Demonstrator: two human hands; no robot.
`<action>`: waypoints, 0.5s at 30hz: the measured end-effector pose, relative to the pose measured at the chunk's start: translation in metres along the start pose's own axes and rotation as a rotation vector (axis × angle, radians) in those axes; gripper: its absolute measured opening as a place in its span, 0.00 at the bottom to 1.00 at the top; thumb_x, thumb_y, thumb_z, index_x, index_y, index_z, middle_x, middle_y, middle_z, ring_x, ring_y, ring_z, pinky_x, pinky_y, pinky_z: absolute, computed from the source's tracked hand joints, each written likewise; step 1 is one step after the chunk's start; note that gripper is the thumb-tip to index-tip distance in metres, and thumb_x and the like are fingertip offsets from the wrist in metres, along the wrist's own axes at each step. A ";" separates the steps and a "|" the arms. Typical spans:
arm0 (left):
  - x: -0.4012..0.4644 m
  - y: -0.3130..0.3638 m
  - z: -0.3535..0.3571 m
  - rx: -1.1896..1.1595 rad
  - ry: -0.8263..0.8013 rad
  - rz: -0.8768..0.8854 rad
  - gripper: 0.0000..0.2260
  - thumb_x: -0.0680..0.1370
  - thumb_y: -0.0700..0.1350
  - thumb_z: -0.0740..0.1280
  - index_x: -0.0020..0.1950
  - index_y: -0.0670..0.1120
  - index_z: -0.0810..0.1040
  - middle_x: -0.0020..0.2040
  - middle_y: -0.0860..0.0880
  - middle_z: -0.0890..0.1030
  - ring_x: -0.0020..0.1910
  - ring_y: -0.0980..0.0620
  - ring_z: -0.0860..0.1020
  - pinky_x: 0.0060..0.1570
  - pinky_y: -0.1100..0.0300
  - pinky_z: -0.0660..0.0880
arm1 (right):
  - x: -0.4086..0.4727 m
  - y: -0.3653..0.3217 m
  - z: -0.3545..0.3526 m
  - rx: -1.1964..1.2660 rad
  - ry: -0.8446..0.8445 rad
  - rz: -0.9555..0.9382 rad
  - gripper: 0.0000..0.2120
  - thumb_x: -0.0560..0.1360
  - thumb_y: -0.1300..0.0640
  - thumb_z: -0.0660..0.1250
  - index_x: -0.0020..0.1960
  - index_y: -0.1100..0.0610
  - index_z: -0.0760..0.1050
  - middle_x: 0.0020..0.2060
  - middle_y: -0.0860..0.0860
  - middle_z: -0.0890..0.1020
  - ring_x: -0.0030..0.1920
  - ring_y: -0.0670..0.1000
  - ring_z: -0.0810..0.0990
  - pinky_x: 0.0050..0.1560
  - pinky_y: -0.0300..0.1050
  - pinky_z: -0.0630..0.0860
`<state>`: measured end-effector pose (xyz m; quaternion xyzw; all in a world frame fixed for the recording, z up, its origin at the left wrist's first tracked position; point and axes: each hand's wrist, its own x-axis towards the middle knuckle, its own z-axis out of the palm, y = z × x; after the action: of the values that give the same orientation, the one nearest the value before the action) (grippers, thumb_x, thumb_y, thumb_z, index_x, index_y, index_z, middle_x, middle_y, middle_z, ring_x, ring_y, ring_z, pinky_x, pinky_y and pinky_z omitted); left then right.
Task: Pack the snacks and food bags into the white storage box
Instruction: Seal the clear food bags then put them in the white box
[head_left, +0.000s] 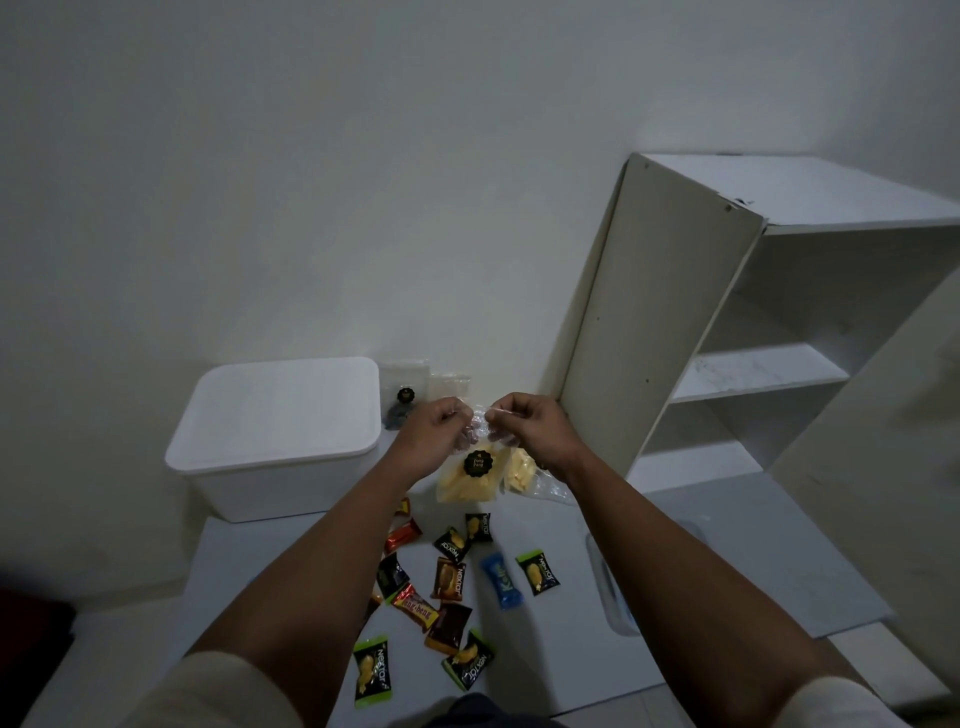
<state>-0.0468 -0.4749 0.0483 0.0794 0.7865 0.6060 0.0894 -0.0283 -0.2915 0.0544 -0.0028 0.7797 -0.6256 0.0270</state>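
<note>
Left of centre: white storage box (275, 441), smooth matte plastic, rounded corners, flat lid on, seated at the far left edge of the pale grey mat (561, 597) and close against the white wall (363, 182). Just right of the box, leaning on the wall: two clear food bags (405, 384), one bearing a dark round sticker. Centre of the frame: left hand (431, 431) raised, fingers curled and pinching the crinkled top of a clear bag of yellow chips (470, 480); right hand (530, 421) close beside it, fingers likewise curled and pinching the same top edge, the bag hanging between both hands above the mat, black scalloped label facing up. Below, lower centre between the two forearms: scattered snack packets (452, 577), glossy wrappers with crimped ends, in black-and-green, brown, red-orange and one blue, some overlapping, most lying flat with bare mat between them. Lower right of centre, partly hidden behind the right forearm: a clear plastic lid or tray (608, 587), rounded rim, exact form hard to tell. Open grey mat beyond it toward the right edge. Right side of the frame: white laminate shelf unit (753, 364), square-edged, its side panel standing just right of the hands, shelves open to the front.
</note>
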 end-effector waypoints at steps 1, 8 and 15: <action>0.000 0.001 0.000 -0.020 0.009 -0.004 0.11 0.84 0.42 0.62 0.53 0.38 0.82 0.42 0.45 0.84 0.38 0.52 0.81 0.41 0.63 0.78 | 0.000 0.000 0.000 0.011 0.008 0.001 0.05 0.79 0.60 0.71 0.44 0.59 0.81 0.37 0.54 0.85 0.39 0.49 0.84 0.39 0.38 0.77; 0.006 -0.005 -0.001 0.058 -0.008 0.026 0.13 0.85 0.43 0.59 0.49 0.37 0.78 0.39 0.45 0.83 0.37 0.54 0.78 0.42 0.60 0.77 | 0.001 0.000 -0.001 -0.020 0.013 0.025 0.09 0.77 0.60 0.74 0.48 0.67 0.82 0.37 0.55 0.85 0.37 0.49 0.83 0.42 0.42 0.78; 0.009 -0.011 0.001 0.090 -0.028 0.057 0.11 0.85 0.44 0.60 0.46 0.43 0.78 0.39 0.48 0.83 0.38 0.52 0.79 0.49 0.49 0.80 | 0.001 0.000 0.005 -0.064 0.004 -0.010 0.07 0.79 0.60 0.72 0.47 0.65 0.80 0.37 0.55 0.82 0.34 0.45 0.82 0.44 0.44 0.79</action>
<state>-0.0551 -0.4748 0.0372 0.1141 0.8091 0.5711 0.0793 -0.0286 -0.2964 0.0532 -0.0063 0.7994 -0.6003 0.0224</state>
